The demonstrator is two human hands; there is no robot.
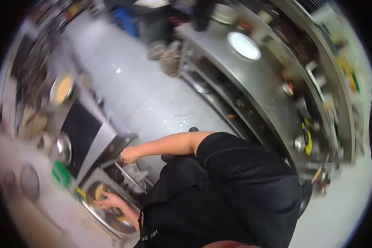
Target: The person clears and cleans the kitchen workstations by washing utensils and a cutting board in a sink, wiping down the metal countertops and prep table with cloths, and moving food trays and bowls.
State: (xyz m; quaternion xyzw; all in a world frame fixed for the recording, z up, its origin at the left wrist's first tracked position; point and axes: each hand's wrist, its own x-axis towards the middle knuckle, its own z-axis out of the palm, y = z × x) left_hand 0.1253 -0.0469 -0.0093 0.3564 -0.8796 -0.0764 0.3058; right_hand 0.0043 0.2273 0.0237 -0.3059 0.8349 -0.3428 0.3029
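Note:
My right hand is closed on the upper edge of a pulled-out metal drawer below the counter. White items, too blurred to name, show inside it. My left hand reaches over a metal basin set in the counter, its fingers apart. Beside its thumb is a yellowish oval thing whose kind I cannot make out. Another yellow patch shows in the basin near my left wrist.
Left of me, the counter holds a black flat surface, a round pan with yellow contents, a metal bowl and a green object. Behind me, a steel table bears a white plate. Grey floor lies between.

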